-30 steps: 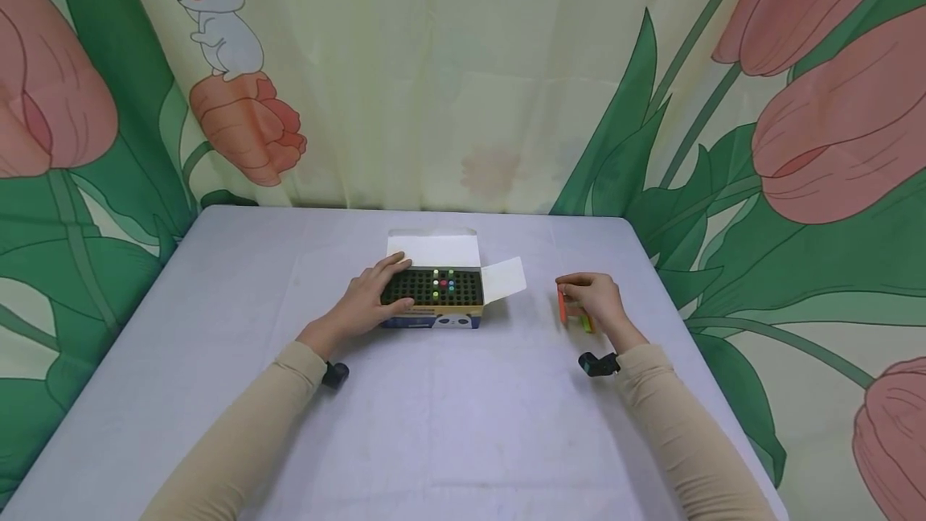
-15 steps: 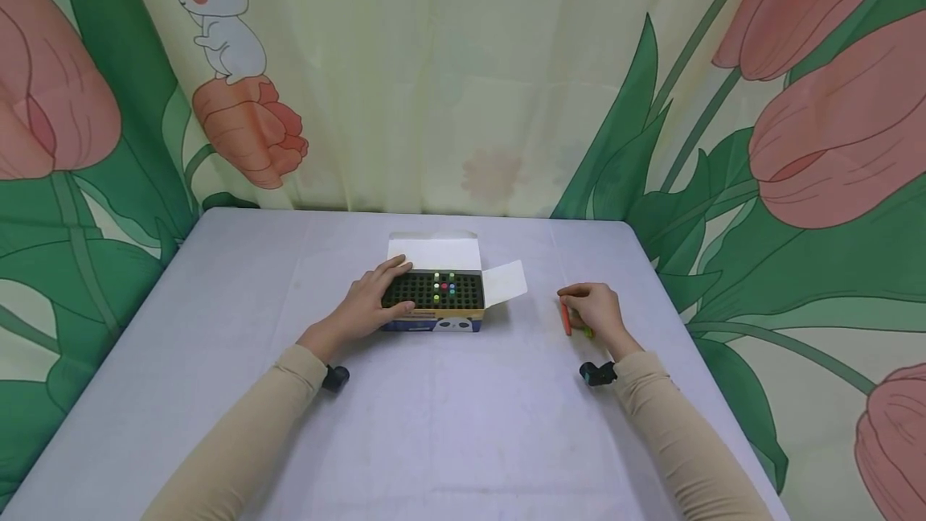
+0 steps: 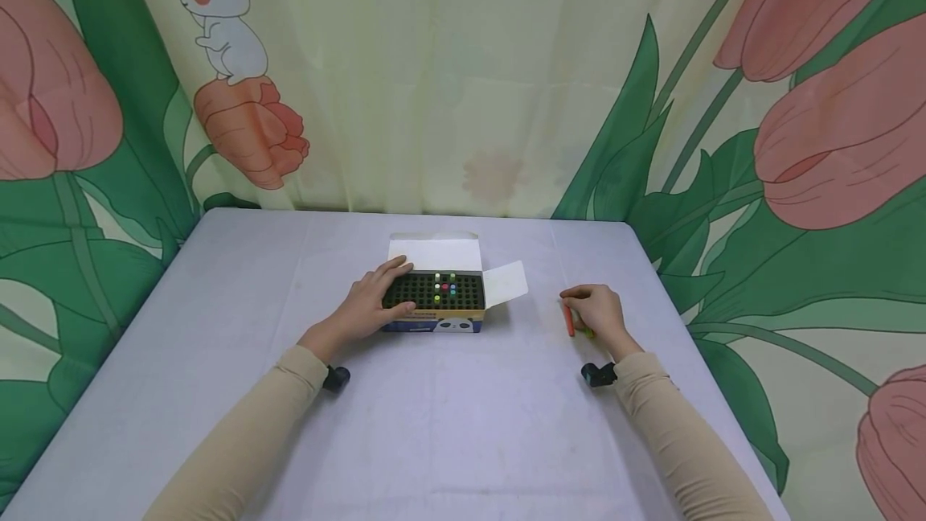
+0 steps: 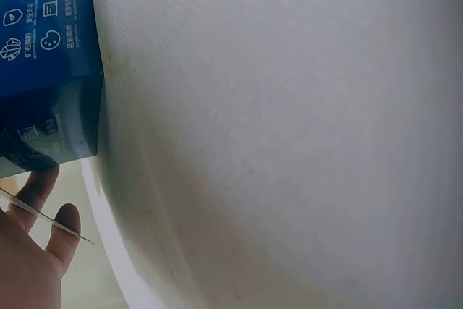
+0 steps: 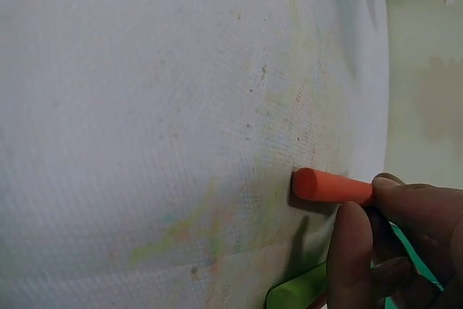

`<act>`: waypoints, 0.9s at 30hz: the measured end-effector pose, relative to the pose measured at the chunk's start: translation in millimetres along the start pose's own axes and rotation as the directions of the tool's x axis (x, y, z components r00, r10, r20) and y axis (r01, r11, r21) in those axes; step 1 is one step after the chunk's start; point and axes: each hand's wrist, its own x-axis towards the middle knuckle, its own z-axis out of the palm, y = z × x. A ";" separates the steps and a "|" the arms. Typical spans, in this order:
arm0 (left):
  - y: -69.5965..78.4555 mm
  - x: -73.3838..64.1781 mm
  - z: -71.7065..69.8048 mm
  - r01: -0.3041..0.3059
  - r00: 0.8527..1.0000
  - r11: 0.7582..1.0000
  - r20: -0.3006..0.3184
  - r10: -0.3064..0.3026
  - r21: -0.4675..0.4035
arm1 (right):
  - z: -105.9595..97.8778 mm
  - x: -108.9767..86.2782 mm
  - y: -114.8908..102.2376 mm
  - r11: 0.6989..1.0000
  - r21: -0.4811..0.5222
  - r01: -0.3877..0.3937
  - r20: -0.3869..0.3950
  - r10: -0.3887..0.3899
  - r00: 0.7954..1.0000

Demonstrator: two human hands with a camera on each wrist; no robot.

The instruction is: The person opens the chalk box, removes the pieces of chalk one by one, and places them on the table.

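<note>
A blue and yellow chalk box [image 3: 444, 322] with a panda print sits mid-table with its flaps up. Its black insert [image 3: 469, 296] has rows of holes, several with coloured chalk ends showing. My left hand [image 3: 365, 300] rests over the box's left end, thumb at the front edge, fingers spread toward the back. In the left wrist view two fingertips [image 4: 66, 216] show past the box end. To the right, my right hand [image 3: 600, 312] pinches the far end of an orange chalk stick [image 5: 334, 186] close to the tabletop. A green chalk stick [image 5: 298, 291] lies beside it, partly hidden by fingers.
The white side flap [image 3: 505, 283] juts out from the box toward the right hand. A white cloth [image 3: 434, 424] with faint chalk smudges covers the table. Behind the table hangs a curtain [image 3: 434, 103] printed with tulips and a rabbit.
My right hand has come down slightly toward the near side, and the orange chalk has moved with it. Less of the green chalk shows now. The left hand stays on the box.
</note>
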 end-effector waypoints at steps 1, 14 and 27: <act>0.0 0.0 0.0 0.001 1.000 1.000 0.001 -0.001 0.001 | -0.1 0.0 0.2 1.000 -0.003 0.002 0.001 -0.002 1.000; 0.2 0.2 0.5 -0.007 1.000 1.000 -0.006 0.007 -0.003 | 1.5 -1.1 0.7 0.998 -0.057 -0.021 -0.021 0.020 1.000; -0.4 0.0 0.4 -0.002 1.000 1.000 -0.009 0.002 0.013 | 4.7 -2.7 3.7 0.994 -0.109 0.030 -0.049 -0.036 0.998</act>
